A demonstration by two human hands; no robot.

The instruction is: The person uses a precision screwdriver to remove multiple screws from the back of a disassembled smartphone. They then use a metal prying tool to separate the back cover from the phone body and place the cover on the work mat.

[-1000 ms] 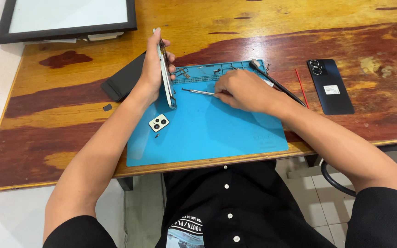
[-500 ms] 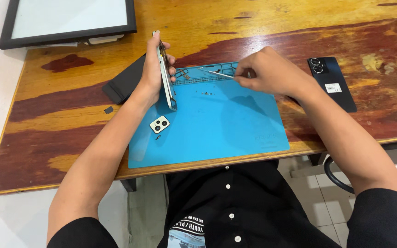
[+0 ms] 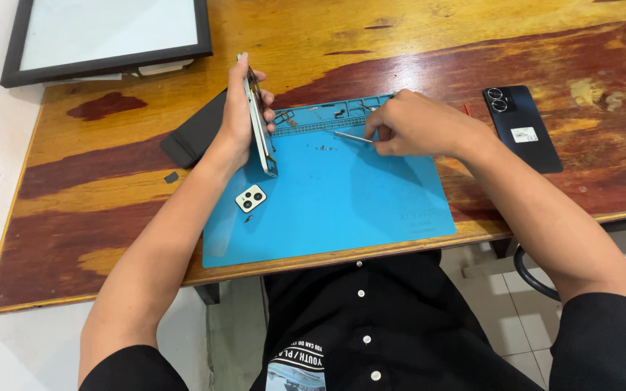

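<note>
While upright in left hand [image 3: 237,119], phone [image 3: 261,119] on edge, long axis vertical.

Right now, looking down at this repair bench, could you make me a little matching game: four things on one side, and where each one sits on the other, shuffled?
Things:
1. opened phone
2. thin metal tool
3. square camera piece
4. dark phone

Places:
A. lying on the blue mat, near its left edge
B. face down on the wooden table, to the right of the mat
C. held on edge in the left hand
D. pinched in the right hand, tip over the mat

Pairs: 1-C, 2-D, 3-A, 4-B
</note>
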